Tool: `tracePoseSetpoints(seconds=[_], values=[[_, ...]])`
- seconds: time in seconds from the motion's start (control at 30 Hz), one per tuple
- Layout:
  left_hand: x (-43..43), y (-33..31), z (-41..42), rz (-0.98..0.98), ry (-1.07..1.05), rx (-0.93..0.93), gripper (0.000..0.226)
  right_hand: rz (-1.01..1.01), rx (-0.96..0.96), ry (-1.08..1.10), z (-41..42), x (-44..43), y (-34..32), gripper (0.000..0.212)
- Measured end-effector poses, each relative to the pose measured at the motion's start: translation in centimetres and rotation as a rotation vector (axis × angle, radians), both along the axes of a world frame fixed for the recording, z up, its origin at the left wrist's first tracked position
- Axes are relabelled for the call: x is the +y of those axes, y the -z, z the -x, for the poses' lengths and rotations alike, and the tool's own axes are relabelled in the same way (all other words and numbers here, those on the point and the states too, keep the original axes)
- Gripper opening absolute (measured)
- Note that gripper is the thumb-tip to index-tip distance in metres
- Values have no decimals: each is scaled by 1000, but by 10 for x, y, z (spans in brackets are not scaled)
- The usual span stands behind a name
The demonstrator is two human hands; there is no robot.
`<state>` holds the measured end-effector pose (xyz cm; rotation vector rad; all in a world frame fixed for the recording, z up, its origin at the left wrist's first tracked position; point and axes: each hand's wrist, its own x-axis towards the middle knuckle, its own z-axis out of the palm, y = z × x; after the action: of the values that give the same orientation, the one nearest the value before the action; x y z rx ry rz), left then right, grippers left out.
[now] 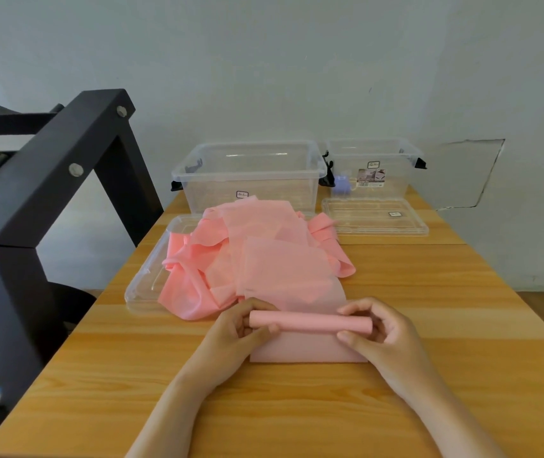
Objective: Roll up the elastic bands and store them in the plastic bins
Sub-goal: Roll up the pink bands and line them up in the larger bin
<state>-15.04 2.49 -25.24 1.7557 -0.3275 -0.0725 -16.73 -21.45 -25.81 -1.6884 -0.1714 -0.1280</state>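
Matt pink bands on satin wood, with glossy clear plastic behind.

The table (396,325) is pale wood with a streaked grain and a soft, even sheen. The pink heap of bands (264,252) looks thin, smooth and matt, rubbery rather than woven, and faintly see-through where a layer lies alone. The pink roll (310,322) just in front of the heap is equally smooth and dull. Behind the heap, the large bin (250,180) and the smaller bin (376,173) are hard, clear, glossy plastic, as are the left lid (145,285) under the heap and the right lid (376,219) beside it. Left of the heap, the black frame (49,180) is matt, probably painted metal, with bright bolts (75,169).
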Motion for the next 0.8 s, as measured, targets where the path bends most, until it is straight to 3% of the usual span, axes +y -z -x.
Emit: tracePoseSetpoints(seconds=[0.27, 0.53, 0.67, 0.8], values=[[0, 4, 0, 16, -63, -51, 21, 42, 48, -25, 0, 1, -2, 13], [0, 5, -2, -150, -16, -28, 15, 38, 12, -8, 0, 1, -1, 25], [1, 3, -1, -38, -56, -22, 18, 4, 47, -48, 2, 2, -3, 22], [3, 2, 1, 90, -58, -14, 21, 63, 82, -30, 2, 3, -5, 33]])
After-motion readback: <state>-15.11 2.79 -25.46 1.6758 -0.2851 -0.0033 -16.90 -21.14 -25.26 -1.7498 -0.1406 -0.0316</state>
